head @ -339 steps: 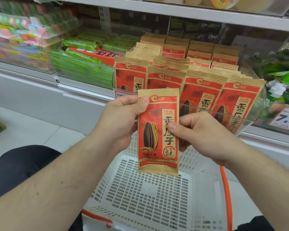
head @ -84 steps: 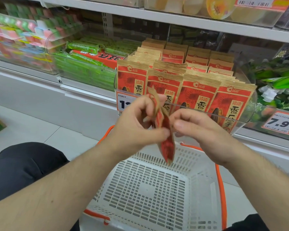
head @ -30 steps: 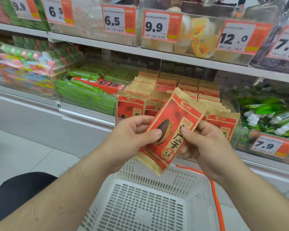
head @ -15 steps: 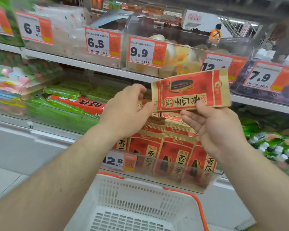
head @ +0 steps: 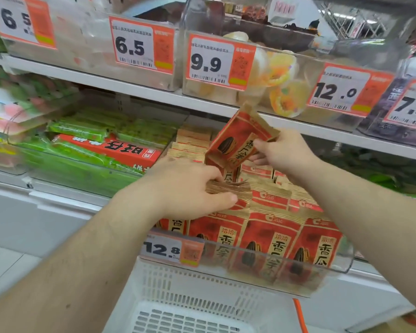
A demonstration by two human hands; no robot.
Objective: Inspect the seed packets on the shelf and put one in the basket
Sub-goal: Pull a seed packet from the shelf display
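Head view puts me close to a shop shelf (head: 130, 88) with clear bins and orange price tags reading 6.5 (head: 141, 45), 9.9 (head: 220, 61), 12.0 (head: 348, 91) and 7.9. On the lower shelf, left of my work, a clear bin (head: 65, 171) holds green packs with a red box (head: 111, 150) lying on top. Straight ahead, a clear tray (head: 334, 267) with a 12.8 tag (head: 172, 248) carries the rows of upright seed packets (head: 274, 236), and its front wall stands between me and their lower halves. Below it I see the rim of a white slotted basket (head: 202, 296) with an orange handle (head: 299, 316).

Each packet is red with a brown crimped top, a dark striped seed picture and Chinese characters on a tan strip.

My right hand (head: 282, 150) pinches 1 held packet (head: 238, 140) by its right edge, thumb in front, tilted and raised above the rows, just under the upper shelf edge. My left hand (head: 187, 186) reaches into the tray, fingers curled over the crimped tops of several packets and thumb pressed against them from the front, gripping that bunch.
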